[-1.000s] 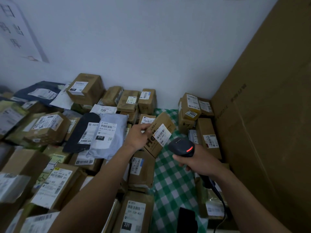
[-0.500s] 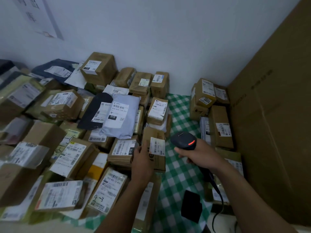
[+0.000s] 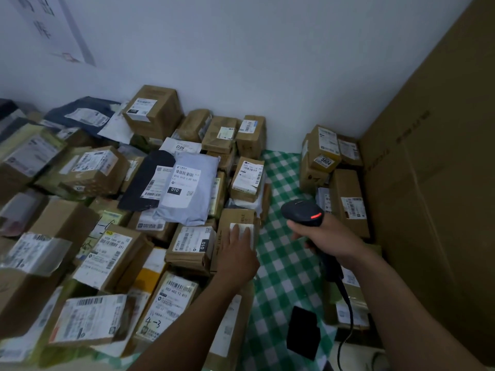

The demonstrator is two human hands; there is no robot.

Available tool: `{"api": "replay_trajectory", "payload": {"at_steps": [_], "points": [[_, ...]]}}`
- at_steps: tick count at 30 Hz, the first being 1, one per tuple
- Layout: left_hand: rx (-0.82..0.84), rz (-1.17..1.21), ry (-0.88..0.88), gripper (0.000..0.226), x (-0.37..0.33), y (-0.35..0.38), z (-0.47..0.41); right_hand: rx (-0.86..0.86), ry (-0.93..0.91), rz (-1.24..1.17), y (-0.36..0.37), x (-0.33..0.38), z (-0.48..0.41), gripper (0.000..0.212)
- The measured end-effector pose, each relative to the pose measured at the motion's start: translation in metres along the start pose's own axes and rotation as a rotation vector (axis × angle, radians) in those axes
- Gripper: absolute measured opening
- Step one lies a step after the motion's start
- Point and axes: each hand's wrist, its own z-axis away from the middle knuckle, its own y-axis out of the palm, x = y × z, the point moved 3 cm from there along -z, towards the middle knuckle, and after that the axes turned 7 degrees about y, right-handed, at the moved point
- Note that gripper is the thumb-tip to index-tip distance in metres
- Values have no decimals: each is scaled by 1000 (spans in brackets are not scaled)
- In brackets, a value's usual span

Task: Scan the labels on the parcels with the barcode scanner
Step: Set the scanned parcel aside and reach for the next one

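Observation:
My right hand (image 3: 328, 238) grips a black barcode scanner (image 3: 302, 211) with a red light on its head; its cable runs down past my wrist. The scanner's head points left toward a brown cardboard parcel (image 3: 235, 219) lying at the pile's right edge. My left hand (image 3: 237, 250) rests flat on that parcel, fingers straight over its white label (image 3: 250, 231), which is mostly covered. Beside it lies another brown parcel (image 3: 191, 247) with a "010" label.
Many labelled boxes and mailer bags cover the left, among them a grey bag (image 3: 187, 187). A green checked cloth (image 3: 281, 263) shows between that pile and a smaller stack (image 3: 345, 202) at right. A large cardboard sheet (image 3: 442, 183) stands on the right. A black object (image 3: 302, 332) lies on the cloth.
My left hand brought the brown parcel from the air down onto the pile's right edge and now lies flat on its label. The scanner stayed in my right hand.

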Motion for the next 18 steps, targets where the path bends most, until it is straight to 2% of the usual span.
{"api": "replay_trajectory", "payload": {"at_steps": [2, 5, 9, 11, 18], "points": [[-17, 55, 31, 65, -3, -8, -5, -13, -12, -36, -4, 10, -4, 14], [-157, 58, 181, 42, -17, -29, -26, -40, -29, -96, -15, 26, -12, 13], [-183, 91, 265, 44, -60, -63, -86, -135, -33, -188, -39, 49, -35, 20], [-213, 95, 308, 43, -91, -73, -129, -192, -43, -222, -57, 59, -50, 17], [-85, 244, 284, 41, -167, -64, -257, -279, 92, -356, -121, 53, -113, 22]]}}
